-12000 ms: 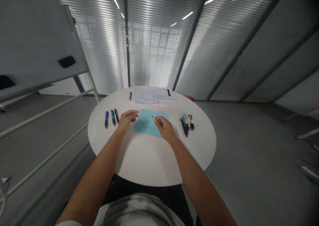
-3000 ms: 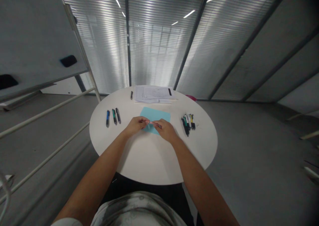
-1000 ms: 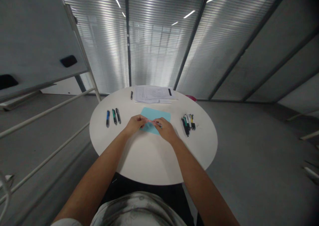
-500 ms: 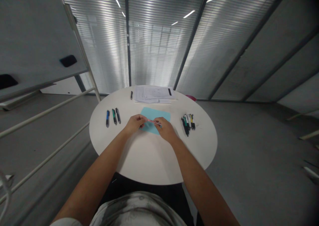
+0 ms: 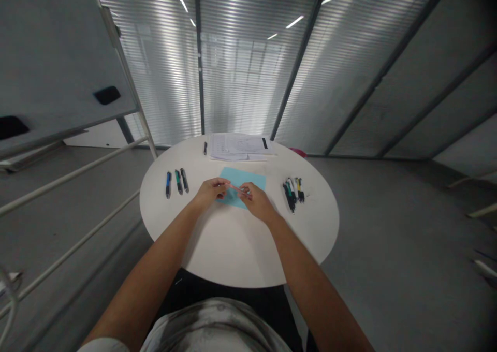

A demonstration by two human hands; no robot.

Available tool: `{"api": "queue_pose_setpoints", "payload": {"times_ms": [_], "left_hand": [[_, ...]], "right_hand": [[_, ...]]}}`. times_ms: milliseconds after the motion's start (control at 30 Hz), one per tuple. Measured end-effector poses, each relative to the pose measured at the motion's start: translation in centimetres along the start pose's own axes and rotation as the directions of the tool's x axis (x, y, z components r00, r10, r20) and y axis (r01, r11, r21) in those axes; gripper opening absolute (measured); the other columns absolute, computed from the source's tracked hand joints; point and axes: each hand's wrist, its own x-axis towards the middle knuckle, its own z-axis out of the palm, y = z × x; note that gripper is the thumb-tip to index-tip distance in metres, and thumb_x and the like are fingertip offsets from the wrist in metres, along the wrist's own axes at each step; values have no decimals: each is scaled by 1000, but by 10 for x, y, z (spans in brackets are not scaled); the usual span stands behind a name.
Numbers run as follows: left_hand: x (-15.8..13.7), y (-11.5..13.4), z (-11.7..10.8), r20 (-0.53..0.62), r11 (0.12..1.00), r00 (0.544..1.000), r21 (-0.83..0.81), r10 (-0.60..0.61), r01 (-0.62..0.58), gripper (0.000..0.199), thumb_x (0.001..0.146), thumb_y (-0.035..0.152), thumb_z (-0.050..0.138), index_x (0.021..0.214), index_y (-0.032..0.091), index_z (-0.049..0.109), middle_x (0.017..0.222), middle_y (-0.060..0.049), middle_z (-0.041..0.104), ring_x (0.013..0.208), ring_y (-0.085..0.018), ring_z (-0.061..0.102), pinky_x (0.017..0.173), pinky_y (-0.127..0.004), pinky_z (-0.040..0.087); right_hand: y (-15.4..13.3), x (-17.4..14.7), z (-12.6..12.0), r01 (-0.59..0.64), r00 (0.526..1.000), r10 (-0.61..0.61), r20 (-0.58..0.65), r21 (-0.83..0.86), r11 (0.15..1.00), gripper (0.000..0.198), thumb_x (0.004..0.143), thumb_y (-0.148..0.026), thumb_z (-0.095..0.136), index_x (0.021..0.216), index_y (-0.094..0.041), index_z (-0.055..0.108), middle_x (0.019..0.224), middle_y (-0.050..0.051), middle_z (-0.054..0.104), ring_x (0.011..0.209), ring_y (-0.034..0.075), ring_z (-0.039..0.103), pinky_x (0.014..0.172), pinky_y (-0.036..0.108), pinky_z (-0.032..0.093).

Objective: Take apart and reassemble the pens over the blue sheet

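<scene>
Over the blue sheet (image 5: 241,176), gripping a slim pink pen part (image 5: 235,187) between left hand (image 5: 213,189) and right hand (image 5: 255,199).

Pinched at its left end by the left fingertips and at its right end by the right, in front of the middle of the white table (image 5: 233,243); cannot tell whether in one piece or two. Seemingly at a two-handed step of joining or parting, impossible to tell which; calling next, by judgement, for a straight line between both ends and a firm, even pinch. To the left, side by side: blue pen (image 5: 168,185), green pen (image 5: 178,181), dark pen (image 5: 184,180). To the right, closely bunched: more pens (image 5: 289,199). At the far side: printed papers (image 5: 236,146).
</scene>
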Motion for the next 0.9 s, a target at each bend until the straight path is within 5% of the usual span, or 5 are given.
{"api": "queue_pose_setpoints", "payload": {"times_ms": [300, 467, 667, 900], "left_hand": [[-2, 2, 0, -9, 999, 1000, -42, -11, 10, 36, 61, 35, 79, 89, 14, 71, 75, -5, 63, 62, -11, 54, 60, -26, 42], [-2, 3, 1, -3, 998, 1000, -66, -18, 17, 36, 60, 35, 80, 88, 14, 71, 72, -4, 62, 61, -10, 54, 58, -25, 42], [-2, 3, -1, -18, 995, 1000, -98, -23, 21, 36, 60, 35, 80, 89, 14, 71, 71, -4, 62, 62, -11, 55, 58, -25, 42], [-1, 4, 0, -30, 993, 999, -112, -26, 23, 36, 59, 35, 81, 86, 14, 70, 67, -1, 59, 58, -10, 53, 56, -24, 41]], "right_hand": [[-8, 0, -7, 21, 997, -17, 69, -56, 998, 32, 96, -40, 36, 100, -23, 64, 90, 5, 63, 85, 17, 56, 80, 30, 42], [-6, -2, -3, -79, 997, 79, 6, 13, 997, 26, 87, -42, 54, 103, -21, 56, 89, 2, 62, 77, 15, 56, 71, 27, 43], [-5, 0, -4, 12, 999, -10, 45, -49, 999, 29, 94, -40, 40, 92, -21, 63, 85, 4, 61, 82, 16, 55, 76, 29, 42], [-1, 1, -1, -94, 996, 94, -5, 33, 995, 24, 86, -42, 54, 96, -21, 57, 87, 2, 61, 78, 15, 55, 71, 27, 42]]}}
